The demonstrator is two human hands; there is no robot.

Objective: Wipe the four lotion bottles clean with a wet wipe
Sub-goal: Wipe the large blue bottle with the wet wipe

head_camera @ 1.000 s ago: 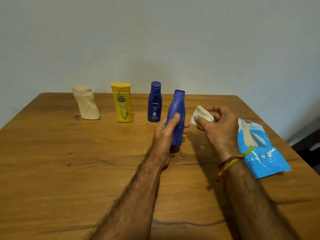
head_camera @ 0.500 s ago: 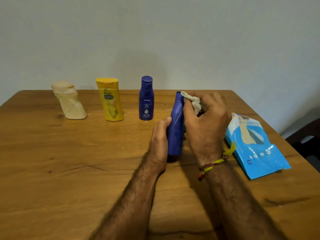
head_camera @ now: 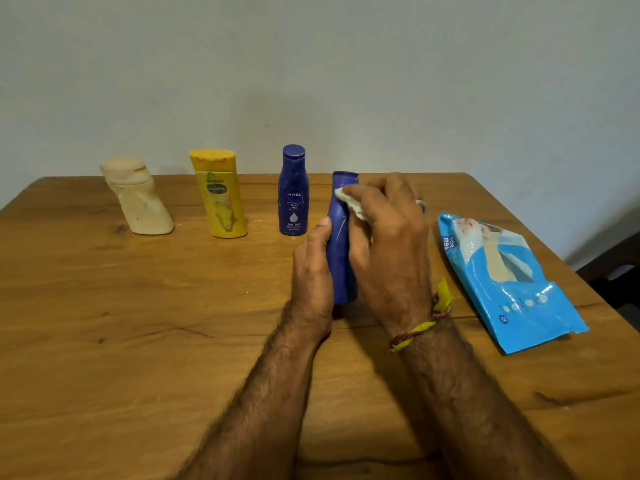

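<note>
I am gripping the blue bottle (head_camera: 341,258) upright between my hands, left hand (head_camera: 311,271) wrapping its lower side, right hand (head_camera: 388,237) pressing the wet wipe (head_camera: 351,202) near its top, ready to stroke downward.

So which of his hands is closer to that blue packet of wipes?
Right. The right hand is just left of the wipes packet, wiping the blue bottle; the left hand grips the bottle's far side.

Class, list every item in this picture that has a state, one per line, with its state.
Blue bottle: upright, gripped by left hand.
Wet wipe: pressed on it by right hand.
Nivea bottle: upright, cap closed.
Yellow bottle: upright, closed.
Cream bottle: standing.
Wipes pack: lying flat.
</note>
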